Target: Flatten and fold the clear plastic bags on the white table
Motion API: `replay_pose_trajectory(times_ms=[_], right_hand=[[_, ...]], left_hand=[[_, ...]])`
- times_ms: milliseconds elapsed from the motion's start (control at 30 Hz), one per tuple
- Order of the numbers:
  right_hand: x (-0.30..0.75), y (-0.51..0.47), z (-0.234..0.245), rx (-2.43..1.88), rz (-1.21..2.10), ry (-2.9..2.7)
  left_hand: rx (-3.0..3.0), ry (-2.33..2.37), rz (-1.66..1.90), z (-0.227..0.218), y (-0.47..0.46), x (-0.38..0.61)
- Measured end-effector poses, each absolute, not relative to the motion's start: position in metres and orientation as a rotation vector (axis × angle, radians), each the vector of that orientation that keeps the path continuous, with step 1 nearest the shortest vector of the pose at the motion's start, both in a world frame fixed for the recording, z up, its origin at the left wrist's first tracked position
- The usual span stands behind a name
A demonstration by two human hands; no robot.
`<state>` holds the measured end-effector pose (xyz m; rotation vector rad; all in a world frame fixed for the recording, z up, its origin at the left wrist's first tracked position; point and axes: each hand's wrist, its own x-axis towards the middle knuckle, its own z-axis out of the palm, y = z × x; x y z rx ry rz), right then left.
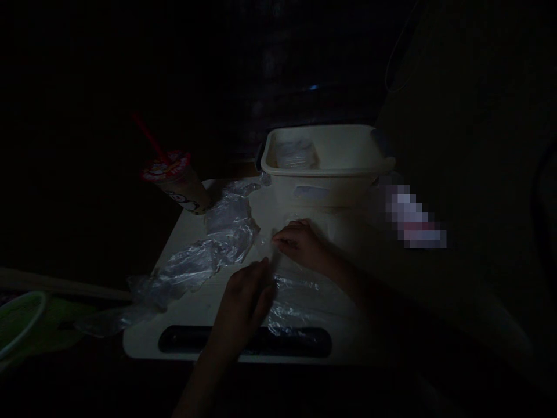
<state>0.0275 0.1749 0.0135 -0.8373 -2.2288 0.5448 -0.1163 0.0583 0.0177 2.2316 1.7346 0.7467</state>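
Observation:
The scene is very dark. My left hand (243, 299) rests on a clear plastic bag (296, 296) lying flat on a white table (191, 232), fingers together and pointing toward the bag's upper edge. My right hand (300, 241) lies just above it, fingers curled and pinching the same bag near its upper left corner. The two hands almost touch. A crumpled heap of more clear plastic bags (204, 252) stretches to the left of my hands.
A white plastic tub (331, 174) with clear plastic inside stands behind my hands. A lidded drink cup (176, 180) with a red straw stands at the table's far left. A green bowl rim (21, 319) shows at the left edge. A dark slot (183, 342) runs along the table's near edge.

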Motion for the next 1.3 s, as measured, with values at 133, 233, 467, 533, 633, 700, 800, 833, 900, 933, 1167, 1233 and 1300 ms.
replay_pose_trajectory(times_ms=[133, 233, 467, 533, 633, 700, 800, 833, 900, 933, 1167, 1233, 1300], right_hand=[[0.0279, 0.1747, 0.0134, -0.844, 0.501, -2.257], [0.0269, 0.1752, 0.0116, -0.856, 0.450, -2.286], [0.0252, 0.1758, 0.0088, -0.870, 0.415, -2.320], [0.0251, 0.1757, 0.0085, -0.870, 0.406, -2.335], [0.0247, 0.1758, 0.0083, -0.876, 0.411, -2.321], [0.0245, 0.1757, 0.0094, -0.882, 0.419, -2.317], [0.0247, 0.1748, 0.0128, -0.848, 0.381, -2.389], [0.0248, 0.1745, 0.0139, -0.833, 0.358, -2.414], [0.0249, 0.1738, 0.0154, -0.822, 0.327, -2.436], [0.0248, 0.1736, 0.0158, -0.826, 0.326, -2.432], [0.0242, 0.1735, 0.0134, -0.874, 0.305, -2.412], [0.0243, 0.1736, 0.0123, -0.870, 0.291, -2.411], [0.0244, 0.1739, 0.0115, -0.862, 0.274, -2.415]], left_hand=[[2.347, 1.638, 0.704, 0.0184, 0.0602, -0.1165], [2.346, 1.642, 0.703, 0.0191, 0.0617, -0.1171], [2.365, 1.615, 0.721, 0.0197, 0.0627, -0.1183], [2.360, 1.614, 0.720, 0.0193, 0.0631, -0.1183], [2.365, 1.600, 0.719, 0.0181, 0.0636, -0.1187], [2.364, 1.606, 0.718, 0.0172, 0.0637, -0.1193], [2.345, 1.605, 0.709, 0.0170, 0.0637, -0.1197], [2.340, 1.596, 0.700, 0.0174, 0.0636, -0.1194], [2.329, 1.573, 0.678, 0.0190, 0.0637, -0.1185], [2.324, 1.566, 0.670, 0.0200, 0.0637, -0.1180], [2.321, 1.554, 0.664, 0.0212, 0.0634, -0.1165], [2.327, 1.556, 0.682, 0.0200, 0.0632, -0.1164], [2.328, 1.561, 0.685, 0.0192, 0.0630, -0.1162]])
